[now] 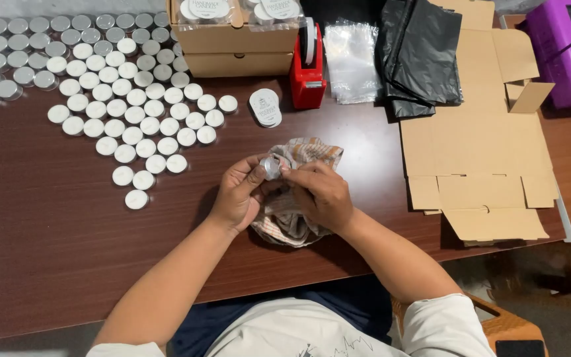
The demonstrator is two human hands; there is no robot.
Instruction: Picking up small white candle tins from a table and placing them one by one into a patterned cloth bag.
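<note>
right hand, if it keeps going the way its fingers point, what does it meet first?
The right hand points up-left, with its fingertips already on the small silver tin. Past that, probably the left hand's thumb; depth is unclear.

Tealights [110, 109] lie left on the table [47, 231], flat carton [480, 149] right, cloth [292, 218] between.

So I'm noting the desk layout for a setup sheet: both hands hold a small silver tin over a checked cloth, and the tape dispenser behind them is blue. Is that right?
Not quite: the tape dispenser is red, not blue, as the head view shows. The rest holds: the left hand and right hand hold a small silver tin over the checked cloth.
</note>
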